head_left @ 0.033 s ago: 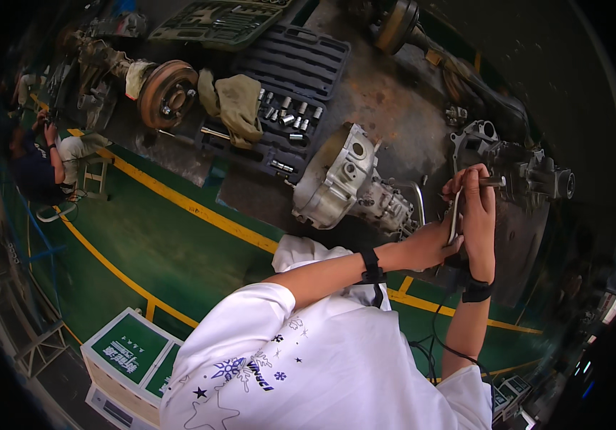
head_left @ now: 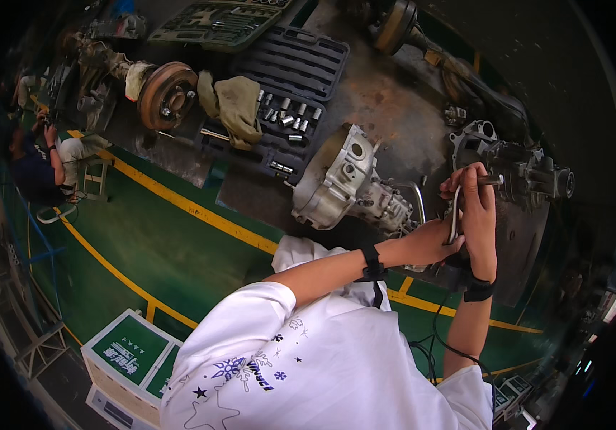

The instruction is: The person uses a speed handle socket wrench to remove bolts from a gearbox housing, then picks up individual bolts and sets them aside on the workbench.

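Observation:
Both my hands are together over the right part of the workbench, closed about a bent silver metal bar point(head_left: 454, 218). My left hand point(head_left: 430, 242) reaches in from the left and grips the bar's lower end, its thumb along it. Upright beside it, my right hand point(head_left: 479, 215) wraps its fingers round the upper end. A short metal cylinder point(head_left: 491, 180) juts rightward from the right fingers; whether it joins the bar is hidden. Just left of my hands lies a silver gearbox housing point(head_left: 337, 179) with a wide bell end. Behind them, a second, darker gearbox point(head_left: 516, 165) rests.
An open socket case point(head_left: 301, 61) with loose sockets, partly under an olive cloth point(head_left: 236, 107), lies at the back. A rusty brake drum point(head_left: 168, 93) is left of it. Farther back sits a green tool case point(head_left: 215, 25). Another person point(head_left: 39, 161) sits at far left. Cables hang near my right forearm.
My hands and the bent metal bar have shifted only very slightly, with the same grip. Everything else stays in place.

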### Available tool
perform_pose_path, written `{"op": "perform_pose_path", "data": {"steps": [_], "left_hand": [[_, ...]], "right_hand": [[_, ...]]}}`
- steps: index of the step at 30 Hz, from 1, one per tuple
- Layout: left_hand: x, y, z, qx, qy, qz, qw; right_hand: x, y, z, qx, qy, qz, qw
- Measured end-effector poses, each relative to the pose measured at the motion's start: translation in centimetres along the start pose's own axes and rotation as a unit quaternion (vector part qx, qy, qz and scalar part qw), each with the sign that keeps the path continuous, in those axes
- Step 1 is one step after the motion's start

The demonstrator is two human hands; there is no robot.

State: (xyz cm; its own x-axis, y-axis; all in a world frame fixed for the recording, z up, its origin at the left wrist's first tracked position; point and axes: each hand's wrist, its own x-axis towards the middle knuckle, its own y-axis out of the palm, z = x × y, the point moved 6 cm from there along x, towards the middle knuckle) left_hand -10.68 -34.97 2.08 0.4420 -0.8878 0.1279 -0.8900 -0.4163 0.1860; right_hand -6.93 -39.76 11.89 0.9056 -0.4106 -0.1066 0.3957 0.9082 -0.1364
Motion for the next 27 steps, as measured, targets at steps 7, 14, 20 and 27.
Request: {"op": "perform_pose_path", "data": {"steps": [7,14,20,27], "left_hand": [[7.1,-2.6,-2.1,0.107,0.158,-0.085,0.978],[0.4,-13.5,-2.5,0.118,-0.029,0.043,0.992],[-0.3,-1.4,-0.6,0.118,0.243,0.020,0.963],[2.6,-15.7,-4.3,0.161,0.028,-0.092,0.982]], "right_hand": [[-3.1,4.9,0.1,-0.275,-0.053,0.066,0.958],[-0.5,-5.7,0.3,0.028,-0.055,-0.048,0.997],[-0.5,4.1,3.1,-0.149,-0.004,0.098,0.984],[0.4,-6.0,2.2,-0.018,-0.063,0.017,0.998]]}}
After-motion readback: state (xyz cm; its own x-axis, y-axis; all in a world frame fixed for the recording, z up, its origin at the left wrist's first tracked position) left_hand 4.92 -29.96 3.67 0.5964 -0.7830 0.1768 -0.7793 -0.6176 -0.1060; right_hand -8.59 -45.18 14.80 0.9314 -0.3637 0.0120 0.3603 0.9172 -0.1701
